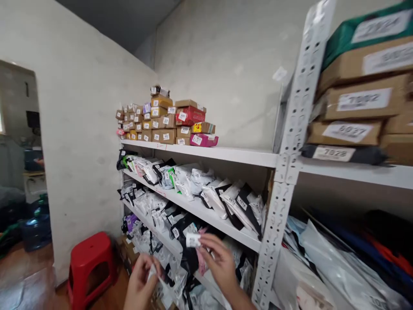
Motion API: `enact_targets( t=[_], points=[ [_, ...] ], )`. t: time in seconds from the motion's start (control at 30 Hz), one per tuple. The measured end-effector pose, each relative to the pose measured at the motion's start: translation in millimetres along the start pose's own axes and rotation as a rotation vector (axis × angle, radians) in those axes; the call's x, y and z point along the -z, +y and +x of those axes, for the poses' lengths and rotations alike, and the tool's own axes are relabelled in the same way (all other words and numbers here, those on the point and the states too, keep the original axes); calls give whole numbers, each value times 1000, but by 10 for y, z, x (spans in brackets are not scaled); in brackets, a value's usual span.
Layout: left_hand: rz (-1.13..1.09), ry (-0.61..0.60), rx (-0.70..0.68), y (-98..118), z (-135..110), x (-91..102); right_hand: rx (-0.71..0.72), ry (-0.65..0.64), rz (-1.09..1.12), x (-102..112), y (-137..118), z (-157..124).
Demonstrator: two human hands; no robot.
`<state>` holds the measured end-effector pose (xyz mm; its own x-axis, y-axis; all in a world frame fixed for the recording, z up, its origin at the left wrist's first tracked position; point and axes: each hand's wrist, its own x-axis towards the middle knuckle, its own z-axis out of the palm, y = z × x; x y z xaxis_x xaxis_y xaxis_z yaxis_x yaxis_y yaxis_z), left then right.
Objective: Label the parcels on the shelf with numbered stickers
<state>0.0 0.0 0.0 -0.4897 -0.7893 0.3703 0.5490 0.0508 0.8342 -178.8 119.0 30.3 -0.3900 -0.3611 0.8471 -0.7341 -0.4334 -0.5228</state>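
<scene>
Between the thumb and fingers of my right hand (221, 260) is a small white label (192, 240) with dark print too blurred to read. Lower and to the left, my left hand (144, 272) pinches a thin white strip (153, 273), partly hidden by the fingers. The two hands are apart, in front of the lower shelves. Behind them lie plastic mailer bags (158, 215) in white and black, many bearing white number labels. A black bag (189, 258) with a pink piece beside it shows just behind the label.
A white metal shelf rack (206, 150) carries stacked labelled cardboard boxes (166, 122) on top. Its perforated post (280, 202) stands at right, beside more boxes (361, 99) and bags (342, 254). A red stool (92, 254) stands at lower left near a doorway with water jugs (35, 228).
</scene>
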Motion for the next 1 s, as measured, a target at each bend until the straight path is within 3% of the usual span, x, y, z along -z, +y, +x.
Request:
enact_targets(
  t=[0.07, 0.17, 0.23, 0.33, 0.47, 0.63, 0.7, 0.9, 1.0],
  points=[
    [-228, -196, 177, -72, 507, -189, 313, 60, -226, 35, 20, 358],
    [-274, -468, 327, -107, 1143, -509, 572, 67, -369, -42, 210, 773],
    [-141, -550, 283, -95, 1496, -681, 672, 59, -431, -123, 408, 986],
    [56, -569, 123, -57, 1980, -808, 768, 45, -519, -194, 686, 1261],
    [307, -669, -102, 38, 2600, -806, 708, -36, -522, -201, 901, 1578],
    [573, -936, -328, 270, 3234, -870, 259, 38, -386, -278, 981, 1995],
    [657, -980, -465, 382, 3440, -935, 167, 45, -386, -318, 947, 2188],
    [772, -1065, -722, 831, 4037, -1037, 262, 96, -660, -399, 661, 2734],
    [814, -877, -1021, 1187, 4407, -1083, 338, 254, -697, -491, 471, 3110]
  ],
)
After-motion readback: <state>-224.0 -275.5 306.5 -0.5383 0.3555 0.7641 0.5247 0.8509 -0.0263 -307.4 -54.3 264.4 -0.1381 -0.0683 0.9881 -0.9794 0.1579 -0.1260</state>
